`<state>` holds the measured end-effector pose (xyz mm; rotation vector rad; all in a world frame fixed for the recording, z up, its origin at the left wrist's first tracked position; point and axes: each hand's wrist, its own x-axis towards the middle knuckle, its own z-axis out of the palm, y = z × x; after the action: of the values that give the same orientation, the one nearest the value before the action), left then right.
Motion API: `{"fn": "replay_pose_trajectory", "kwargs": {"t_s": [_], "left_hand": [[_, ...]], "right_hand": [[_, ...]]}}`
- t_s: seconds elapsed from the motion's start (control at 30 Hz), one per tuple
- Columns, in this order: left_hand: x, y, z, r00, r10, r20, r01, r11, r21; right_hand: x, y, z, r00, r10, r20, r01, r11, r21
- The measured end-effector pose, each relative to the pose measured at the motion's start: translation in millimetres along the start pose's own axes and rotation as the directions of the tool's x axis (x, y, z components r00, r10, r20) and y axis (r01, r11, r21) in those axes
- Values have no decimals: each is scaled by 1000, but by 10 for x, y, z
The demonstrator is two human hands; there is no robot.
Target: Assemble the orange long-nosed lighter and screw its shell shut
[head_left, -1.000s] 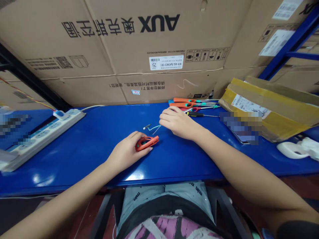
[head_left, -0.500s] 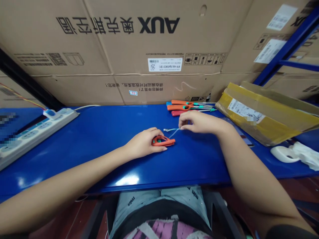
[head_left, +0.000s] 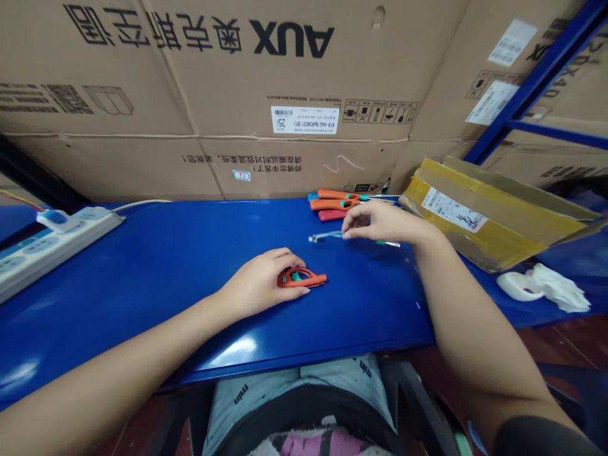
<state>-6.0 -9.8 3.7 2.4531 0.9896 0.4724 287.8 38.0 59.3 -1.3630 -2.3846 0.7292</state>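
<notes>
My left hand [head_left: 263, 282] rests on the blue table, its thumb and fingers closed around the orange handle casing [head_left: 316, 280] of a long-neck lighter. A green piece shows in the opening of that casing. To the upper right, my right hand [head_left: 375, 223] pinches a thin light-blue wire [head_left: 330, 235] with a small pale metallic end pointing left. Just past the right palm a slim rod [head_left: 390, 244] with green and metal parts shows; whether it belongs to the wire cannot be told. Behind this hand lie several long-neck lighters [head_left: 332, 204] with orange and red handles, partly hidden.
A large cardboard carton [head_left: 204, 120] stands along the back. On the right are an open box with yellow tape [head_left: 494, 209] and a white roll [head_left: 520, 286] with crumpled white material. A power strip [head_left: 61, 244] lies at the left on the blue table [head_left: 190, 240].
My right hand has drawn the wire away from the orange casing; the strand that ran toward the casing no longer shows there. The left hand keeps its hold. The whole view has shifted slightly.
</notes>
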Motion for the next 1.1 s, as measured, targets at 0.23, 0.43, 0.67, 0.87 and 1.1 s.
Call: {"fn": "replay_pose_trajectory", "kwargs": {"t_s": [0.23, 0.43, 0.67, 0.87, 1.1], "left_hand": [[2, -1, -30, 1000, 10, -20, -11, 999, -49], [27, -41, -31, 995, -8, -95, 4, 999, -49], [112, -275, -85, 971, -101, -218, 90, 994, -61], [190, -422, -97, 985, -125, -119, 112, 987, -116], [253, 96, -114, 971, 208, -120, -192, 973, 127]], "right_hand": [[-18, 173, -108, 974, 20, -226, 6, 993, 114], [95, 109, 103, 998, -37, 44, 38, 999, -27], [179, 121, 254, 987, 13, 159, -6, 999, -44], [170, 131, 233, 985, 16, 171, -2, 997, -79], [85, 193, 26, 995, -50, -90, 38, 991, -131]]}}
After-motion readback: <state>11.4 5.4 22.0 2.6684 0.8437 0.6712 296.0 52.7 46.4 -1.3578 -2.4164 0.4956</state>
